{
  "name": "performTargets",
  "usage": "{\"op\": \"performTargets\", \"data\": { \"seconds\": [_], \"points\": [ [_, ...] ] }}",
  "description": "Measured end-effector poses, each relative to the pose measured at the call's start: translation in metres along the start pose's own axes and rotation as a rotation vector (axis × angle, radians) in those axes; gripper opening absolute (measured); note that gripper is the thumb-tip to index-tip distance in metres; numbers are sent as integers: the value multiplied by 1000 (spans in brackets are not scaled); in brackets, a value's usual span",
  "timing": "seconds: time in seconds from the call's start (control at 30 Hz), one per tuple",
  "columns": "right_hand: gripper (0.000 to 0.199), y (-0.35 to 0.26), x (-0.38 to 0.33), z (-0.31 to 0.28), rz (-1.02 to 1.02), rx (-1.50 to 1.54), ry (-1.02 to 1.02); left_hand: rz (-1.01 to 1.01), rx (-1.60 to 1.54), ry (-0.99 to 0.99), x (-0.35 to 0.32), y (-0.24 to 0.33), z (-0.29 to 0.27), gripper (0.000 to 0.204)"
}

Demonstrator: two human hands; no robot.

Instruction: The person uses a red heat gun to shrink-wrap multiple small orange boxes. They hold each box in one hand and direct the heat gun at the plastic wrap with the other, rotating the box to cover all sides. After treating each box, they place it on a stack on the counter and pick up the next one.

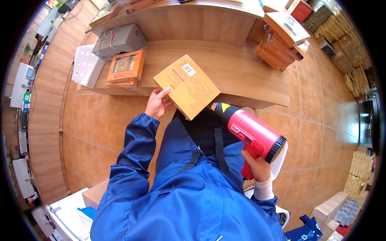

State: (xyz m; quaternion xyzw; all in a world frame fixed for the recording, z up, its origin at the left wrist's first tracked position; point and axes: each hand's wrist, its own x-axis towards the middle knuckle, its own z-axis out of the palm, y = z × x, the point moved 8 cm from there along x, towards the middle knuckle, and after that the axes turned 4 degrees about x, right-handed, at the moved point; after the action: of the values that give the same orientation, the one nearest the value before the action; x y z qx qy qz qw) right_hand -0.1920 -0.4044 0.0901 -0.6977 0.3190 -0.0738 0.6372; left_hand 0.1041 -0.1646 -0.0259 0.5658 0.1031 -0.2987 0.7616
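your left hand (pixel 157 103) is gripping the flat orange box (pixel 187 86) by its lower corner, tilting it over the wooden table (pixel 249 76). your right hand (pixel 257 165) is clenching the red heat gun (pixel 251 134), nozzle aiming at it. the box is looking light, stiff and slick, so an edge grip is suiting it best.

Flat box (pixel 187 86): orange-tan, with red print and a white label patch bearing black bars. Heat gun (pixel 251 134): red body, black nozzle section with a yellow triangle mark, black rear grille. Tabletop (pixel 245 70): light brown wood grain. Floor (pixel 104 120): orange-brown tiles with pale joints. Sleeve (pixel 134 146): deep blue, over a black apron (pixel 203 130). Panel (pixel 86 64) at table's left end: white with grey dots. Framed box (pixel 125 65): orange wood tone. Carton (pixel 120 40): grey. Stacked boxes (pixel 281 42): orange-brown.
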Motion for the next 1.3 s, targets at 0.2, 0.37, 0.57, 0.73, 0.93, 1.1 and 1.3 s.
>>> {"op": "performTargets", "data": {
  "seconds": [0.2,0.37,0.57,0.73,0.93,1.1,1.3],
  "points": [
    [26,-2,-5,10,-46,61,-61,-15,23,-3,2,-6,-5,41],
    [26,-2,-3,2,-55,9,2,-55,-8,-19,0,-12,-12,42],
    [32,-1,-7,4,-25,77,-62,-93,-43,-55,6,-27,-21,36],
    [34,10,0,-25,-5,27,99,-171,-102,-16,0,-33,-37,34],
    [35,2,3,-38,-43,104,131,-200,-176,-9,-3,-33,-45,33],
    [34,18,5,-34,12,116,90,-194,-194,-45,-6,-36,-51,33],
    [33,11,-3,-18,33,162,-38,-134,-129,-42,-10,-29,-51,31]
  ]
}}
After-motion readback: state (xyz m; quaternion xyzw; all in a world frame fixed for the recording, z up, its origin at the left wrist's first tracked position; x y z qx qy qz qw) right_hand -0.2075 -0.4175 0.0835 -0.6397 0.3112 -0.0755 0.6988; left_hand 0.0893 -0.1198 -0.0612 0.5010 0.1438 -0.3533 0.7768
